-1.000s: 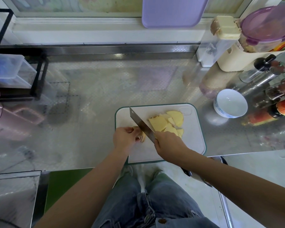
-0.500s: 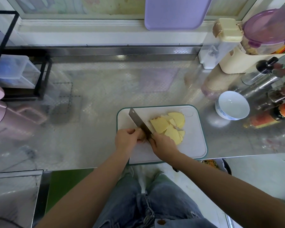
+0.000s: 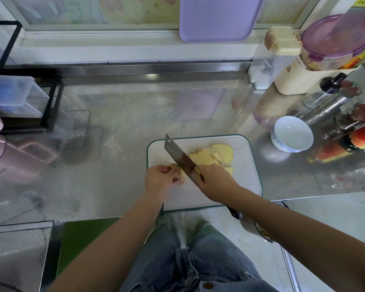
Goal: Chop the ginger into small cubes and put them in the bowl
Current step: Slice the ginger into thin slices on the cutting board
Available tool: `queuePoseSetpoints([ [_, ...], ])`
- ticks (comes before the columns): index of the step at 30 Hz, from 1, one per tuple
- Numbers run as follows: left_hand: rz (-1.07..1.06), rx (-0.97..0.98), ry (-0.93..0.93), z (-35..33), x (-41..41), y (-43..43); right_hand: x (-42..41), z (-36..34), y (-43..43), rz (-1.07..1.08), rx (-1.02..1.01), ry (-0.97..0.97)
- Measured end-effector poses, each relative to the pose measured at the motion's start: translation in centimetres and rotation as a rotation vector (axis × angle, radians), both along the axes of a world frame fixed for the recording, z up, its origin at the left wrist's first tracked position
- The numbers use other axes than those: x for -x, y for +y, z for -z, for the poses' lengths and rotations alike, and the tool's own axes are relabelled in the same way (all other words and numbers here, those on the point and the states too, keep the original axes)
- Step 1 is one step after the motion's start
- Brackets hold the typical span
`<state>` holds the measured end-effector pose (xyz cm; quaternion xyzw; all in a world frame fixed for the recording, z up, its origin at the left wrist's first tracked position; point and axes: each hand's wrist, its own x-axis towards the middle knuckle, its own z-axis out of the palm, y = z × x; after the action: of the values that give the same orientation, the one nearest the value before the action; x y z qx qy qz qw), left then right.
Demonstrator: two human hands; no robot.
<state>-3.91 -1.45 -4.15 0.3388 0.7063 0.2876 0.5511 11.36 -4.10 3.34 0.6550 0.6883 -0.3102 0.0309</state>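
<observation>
At the cutting board's (image 3: 247, 178) left edge, your left hand (image 3: 159, 178) curls around the ginger stub (image 3: 180, 174), just left of the knife (image 3: 178, 154) gripped in your right hand (image 3: 214, 179). The slices (image 3: 211, 154) lie right of the knife, and the bowl (image 3: 291, 133) sits beyond the board's far-right corner.

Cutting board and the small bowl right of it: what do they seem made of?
White green-rimmed cutting board: likely plastic, matt, with moulded coloured edge. White round bowl: probably glazed ceramic, glossy highlight inside, blue pattern outside.
</observation>
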Motion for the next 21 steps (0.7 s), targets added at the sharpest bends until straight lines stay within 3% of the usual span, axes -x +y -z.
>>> queuePoseSetpoints([
  [13,0.024,-0.017,-0.012,-0.2,0.1,0.0,1.2,2.8,-0.4,-0.017,0.084,-0.14],
  [21,0.049,-0.018,0.047,-0.2,0.3,0.0,0.4,3.9,-0.2,0.057,0.035,-0.004],
])
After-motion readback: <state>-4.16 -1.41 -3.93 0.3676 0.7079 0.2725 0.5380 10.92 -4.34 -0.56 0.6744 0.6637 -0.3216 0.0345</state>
